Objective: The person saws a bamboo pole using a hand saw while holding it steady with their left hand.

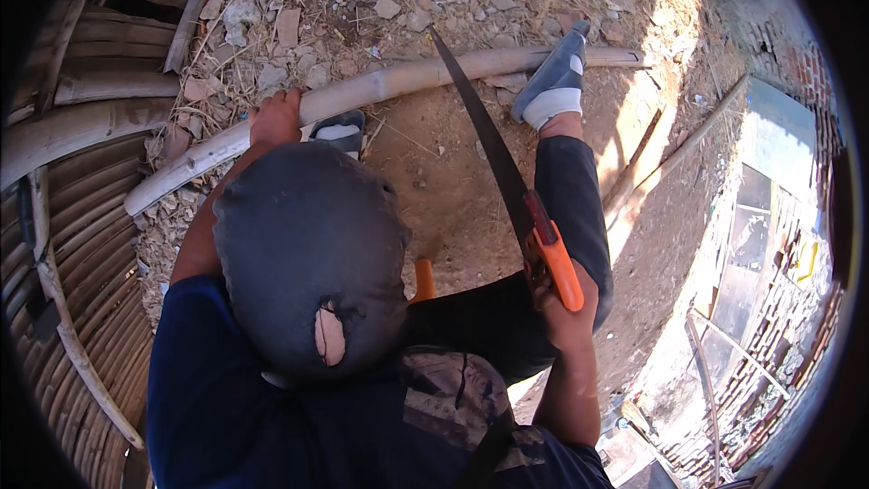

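Sawing a bamboo pole on the ground

Our left hand (276, 118) presses the long bamboo pole (380, 86), its grip resting on top; both feet pin the pole to the dirt. Our right hand (566, 312) clenches the orange-handled saw (507, 186), blade on the pole. We judge the cut barely begun: the pole looks whole.
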Available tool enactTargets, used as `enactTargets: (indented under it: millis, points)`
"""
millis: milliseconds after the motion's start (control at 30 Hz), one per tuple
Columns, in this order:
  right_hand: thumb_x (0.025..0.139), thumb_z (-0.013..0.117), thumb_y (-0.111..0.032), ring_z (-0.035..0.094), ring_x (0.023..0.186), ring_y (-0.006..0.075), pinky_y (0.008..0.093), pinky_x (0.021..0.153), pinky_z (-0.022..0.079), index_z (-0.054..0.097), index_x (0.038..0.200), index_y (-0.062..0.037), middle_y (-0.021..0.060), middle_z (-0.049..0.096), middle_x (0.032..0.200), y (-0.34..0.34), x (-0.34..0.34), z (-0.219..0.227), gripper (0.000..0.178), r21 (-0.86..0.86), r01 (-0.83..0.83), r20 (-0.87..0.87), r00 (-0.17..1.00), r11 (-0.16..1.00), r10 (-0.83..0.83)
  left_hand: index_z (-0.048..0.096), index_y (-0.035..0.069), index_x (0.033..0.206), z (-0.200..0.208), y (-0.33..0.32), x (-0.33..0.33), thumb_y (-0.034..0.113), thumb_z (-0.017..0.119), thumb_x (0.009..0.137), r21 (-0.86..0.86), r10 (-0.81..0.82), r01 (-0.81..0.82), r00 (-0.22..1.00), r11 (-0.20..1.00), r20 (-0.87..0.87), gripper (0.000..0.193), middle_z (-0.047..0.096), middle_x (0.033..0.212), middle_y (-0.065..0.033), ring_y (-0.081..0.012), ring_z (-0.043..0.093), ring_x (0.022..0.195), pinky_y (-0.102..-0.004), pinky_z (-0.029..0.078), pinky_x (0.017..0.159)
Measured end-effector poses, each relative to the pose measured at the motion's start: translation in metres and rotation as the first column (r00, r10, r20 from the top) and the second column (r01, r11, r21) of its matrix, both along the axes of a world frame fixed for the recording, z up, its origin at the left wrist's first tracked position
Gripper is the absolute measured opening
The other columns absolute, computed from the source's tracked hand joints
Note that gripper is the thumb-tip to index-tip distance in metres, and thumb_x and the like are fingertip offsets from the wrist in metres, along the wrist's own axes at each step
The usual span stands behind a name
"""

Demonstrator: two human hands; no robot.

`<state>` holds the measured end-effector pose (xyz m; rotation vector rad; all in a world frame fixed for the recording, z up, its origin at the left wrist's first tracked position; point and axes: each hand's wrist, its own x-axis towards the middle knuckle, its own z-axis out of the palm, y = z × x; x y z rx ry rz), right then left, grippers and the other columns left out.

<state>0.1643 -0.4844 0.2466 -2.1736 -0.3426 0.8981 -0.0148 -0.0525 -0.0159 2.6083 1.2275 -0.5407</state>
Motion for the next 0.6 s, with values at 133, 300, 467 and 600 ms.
enactTargets:
  millis: [133,300,467,600]
  points:
    - [0.078,0.066,-0.004,0.065,0.071,0.0193,0.0315,0.069,0.052,0.064,0.092,0.0004,0.0094,0.065,0.081,-0.005,0.007,-0.003,0.014,-0.013,-0.019,-0.019,1.000,1.000,0.019,0.055,0.021,0.142,0.010,0.002,0.008,0.004,0.074,0.080,-0.056,-0.009,0.008,1.000,0.998,-0.013,0.067,0.064,0.134,-0.0089,-0.0332,0.060,0.130,-0.0594,0.043,0.110]
    - [0.077,0.065,-0.002,0.065,0.070,0.0188,0.0310,0.069,0.051,0.065,0.094,0.0007,0.0085,0.065,0.080,-0.008,0.009,0.000,0.017,-0.100,0.011,-0.024,1.000,0.995,-0.013,0.055,0.019,0.142,0.015,0.004,0.009,0.005,0.074,0.079,-0.073,-0.019,0.016,0.999,0.997,-0.039,0.067,0.064,0.133,-0.0105,-0.0337,0.060,0.130,-0.0596,0.044,0.110]
    - [0.075,0.063,-0.001,0.065,0.070,0.0183,0.0303,0.070,0.051,0.066,0.097,0.0016,0.0087,0.066,0.081,-0.016,0.015,0.004,0.023,-0.066,0.029,-0.061,0.998,0.997,-0.033,0.054,0.019,0.143,0.015,0.005,0.009,0.005,0.075,0.079,-0.072,-0.027,0.025,0.999,0.997,-0.026,0.069,0.064,0.133,-0.0107,-0.0341,0.060,0.129,-0.0593,0.044,0.110]
    - [0.075,0.061,-0.001,0.064,0.071,0.0159,0.0291,0.070,0.052,0.067,0.103,0.0034,0.0083,0.067,0.082,-0.020,0.022,0.006,0.029,-0.021,-0.010,-0.131,0.991,1.000,0.007,0.054,0.020,0.144,0.011,0.007,0.008,0.006,0.075,0.078,-0.080,-0.021,0.018,0.999,0.997,-0.043,0.070,0.064,0.133,-0.0108,-0.0346,0.062,0.127,-0.0595,0.045,0.109]
